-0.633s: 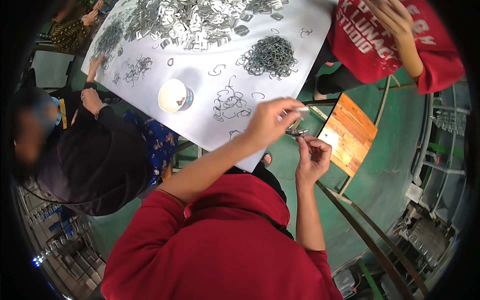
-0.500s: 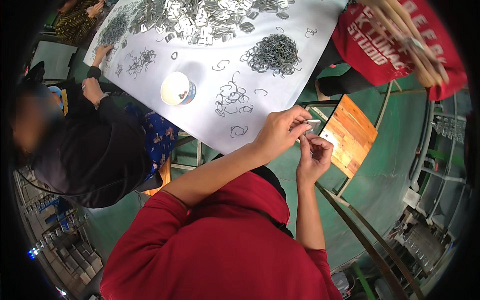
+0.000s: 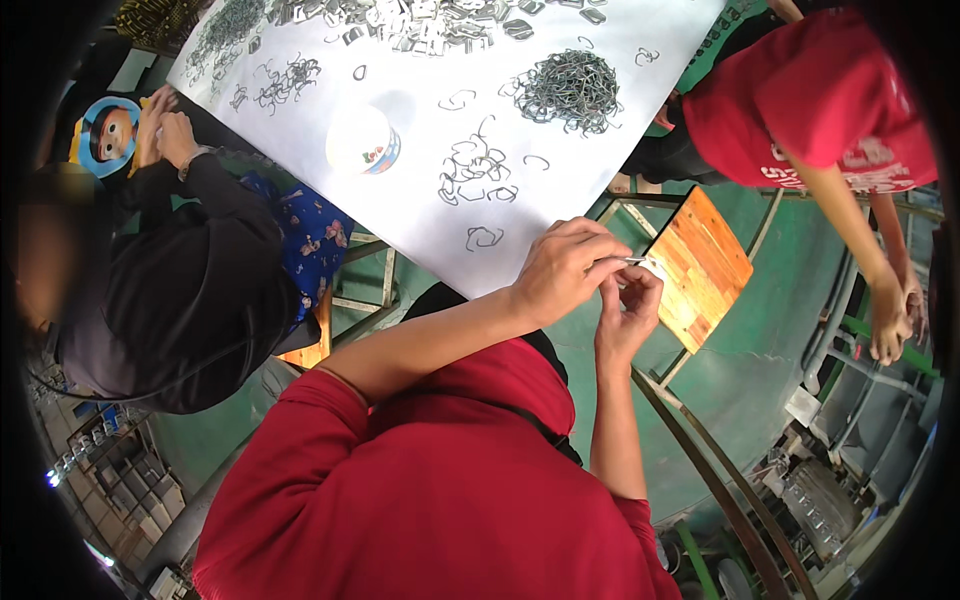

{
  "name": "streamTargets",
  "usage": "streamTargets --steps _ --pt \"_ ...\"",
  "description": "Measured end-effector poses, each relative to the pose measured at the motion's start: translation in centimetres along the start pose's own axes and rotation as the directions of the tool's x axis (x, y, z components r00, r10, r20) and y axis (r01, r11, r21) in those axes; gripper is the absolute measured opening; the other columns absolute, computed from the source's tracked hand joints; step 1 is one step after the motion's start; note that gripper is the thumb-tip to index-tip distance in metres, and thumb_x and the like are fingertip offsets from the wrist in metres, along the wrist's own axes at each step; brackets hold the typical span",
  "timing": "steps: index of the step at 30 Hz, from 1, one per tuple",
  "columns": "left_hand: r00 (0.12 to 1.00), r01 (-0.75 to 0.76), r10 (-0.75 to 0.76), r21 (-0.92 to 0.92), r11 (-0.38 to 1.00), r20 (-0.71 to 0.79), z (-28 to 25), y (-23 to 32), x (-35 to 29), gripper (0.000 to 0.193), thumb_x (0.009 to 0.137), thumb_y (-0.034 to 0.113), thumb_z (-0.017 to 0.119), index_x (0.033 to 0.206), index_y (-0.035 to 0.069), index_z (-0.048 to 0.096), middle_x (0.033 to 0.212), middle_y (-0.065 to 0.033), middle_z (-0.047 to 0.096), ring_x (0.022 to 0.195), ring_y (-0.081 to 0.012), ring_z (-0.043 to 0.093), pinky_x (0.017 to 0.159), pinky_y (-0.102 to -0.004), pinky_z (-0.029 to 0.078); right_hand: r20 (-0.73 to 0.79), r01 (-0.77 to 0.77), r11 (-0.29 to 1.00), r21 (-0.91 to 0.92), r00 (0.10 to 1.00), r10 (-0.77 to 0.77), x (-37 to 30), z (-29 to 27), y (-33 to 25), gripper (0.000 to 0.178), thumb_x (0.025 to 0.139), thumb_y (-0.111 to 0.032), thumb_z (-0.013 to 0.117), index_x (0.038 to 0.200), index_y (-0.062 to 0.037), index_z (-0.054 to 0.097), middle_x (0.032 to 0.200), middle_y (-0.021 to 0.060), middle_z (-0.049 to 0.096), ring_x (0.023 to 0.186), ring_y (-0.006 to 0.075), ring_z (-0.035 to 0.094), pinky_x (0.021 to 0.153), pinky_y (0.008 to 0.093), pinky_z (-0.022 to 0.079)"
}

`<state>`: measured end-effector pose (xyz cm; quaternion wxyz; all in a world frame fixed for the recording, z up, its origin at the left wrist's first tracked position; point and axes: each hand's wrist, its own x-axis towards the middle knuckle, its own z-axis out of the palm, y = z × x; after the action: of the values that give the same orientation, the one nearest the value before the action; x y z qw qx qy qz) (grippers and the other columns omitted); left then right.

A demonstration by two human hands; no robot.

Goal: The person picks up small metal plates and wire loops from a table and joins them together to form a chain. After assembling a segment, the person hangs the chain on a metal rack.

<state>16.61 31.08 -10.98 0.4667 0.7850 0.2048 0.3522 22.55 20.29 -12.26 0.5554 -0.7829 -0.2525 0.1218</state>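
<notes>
My left hand (image 3: 570, 265) pinches a small flat silver metal piece (image 3: 634, 260) between thumb and fingers, just past the table's near corner. The piece is seen nearly edge-on. Right beside it, my right hand (image 3: 630, 312) is closed, its thumb and fingertips bent together against the left fingertips. Whatever sits between the right fingers is hidden. On the white-covered table (image 3: 400, 230), the closest things are a loose bent wire (image 3: 484, 238) and a small scatter of bent wires (image 3: 477, 172).
A denser wire heap (image 3: 570, 92) and a pile of silver metal pieces (image 3: 425, 22) lie farther back. A paper cup (image 3: 364, 140) stands left of centre. Two co-workers flank the table: one in black (image 3: 170, 300), one in red (image 3: 820, 100). A wooden stool (image 3: 702, 270) stands at right.
The silver piece has been turned from showing its face to nearly edge-on. The left co-worker's hand has left the table. The right co-worker's hands have dropped lower and away from the table.
</notes>
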Motion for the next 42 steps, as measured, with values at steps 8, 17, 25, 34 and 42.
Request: streamTargets --steps 8,17,25,34,42 --pt "0.999 0.028 -0.028 -0.007 1.0 0.029 0.5 -3.7 -2.5 0.011 0.071 0.009 0.07 0.082 0.009 0.067 0.077 -0.0041 0.063 0.075 -0.0204 0.06 0.066 -0.0327 0.047 0.176 0.09 0.996 -0.009 0.981 -0.087 8.3 1.3 -0.1 0.01 0.086 -0.009 0.059 0.092 -0.0016 0.055 0.085 0.0059 0.059 0.069 0.012 0.057 0.058 0.0238 0.046" --pt "0.984 0.054 -0.066 0.078 0.995 0.167 1.2 -6.1 -3.9 0.009 0.075 0.01 0.062 0.084 0.008 0.063 0.081 -0.0054 0.064 0.077 -0.0223 0.061 0.07 -0.0362 0.048 0.739 0.578 0.764 -0.288 0.641 -0.207 18.5 23.2 -1.4 0.009 0.081 -0.014 0.062 0.086 -0.0077 0.064 0.088 0.0056 0.064 0.078 0.0236 0.06 0.071 0.0335 0.048" --pt "0.977 0.025 -0.049 0.117 0.993 0.207 1.1 -5.3 -4.6 0.021 0.075 0.007 0.061 0.096 0.009 0.06 0.076 -0.0038 0.061 0.076 -0.0226 0.06 0.069 -0.0357 0.048 0.875 0.741 0.6 -0.302 0.466 -0.135 19.7 25.2 -0.3 0.009 0.081 -0.016 0.06 0.086 -0.01 0.063 0.088 0.0077 0.062 0.085 0.025 0.061 0.076 0.0364 0.047" --pt "0.992 0.048 -0.041 -0.055 0.997 0.12 0.4 -0.7 -2.5 0.014 0.071 0.001 0.067 0.085 0.005 0.066 0.079 -0.0096 0.065 0.071 -0.0263 0.062 0.064 -0.035 0.049 0.426 -0.174 0.929 0.327 0.904 0.019 10.0 1.6 -8.1 0.031 0.079 0.002 0.063 0.106 0.0013 0.049 0.08 0.0069 0.061 0.069 0.0126 0.06 0.061 0.0239 0.048" --pt "0.984 0.116 -0.099 -0.108 0.987 0.146 1.3 4.7 -1.0 0.012 0.075 0.005 0.067 0.088 0.004 0.067 0.078 -0.0105 0.066 0.065 -0.0217 0.063 0.059 -0.0289 0.048 0.076 -0.15 0.816 0.558 0.989 0.13 0.2 -8.6 -5.4 0.036 0.076 0.009 0.064 0.106 -0.0012 0.047 0.085 0.0065 0.06 0.076 0.0127 0.06 0.069 0.0269 0.054"
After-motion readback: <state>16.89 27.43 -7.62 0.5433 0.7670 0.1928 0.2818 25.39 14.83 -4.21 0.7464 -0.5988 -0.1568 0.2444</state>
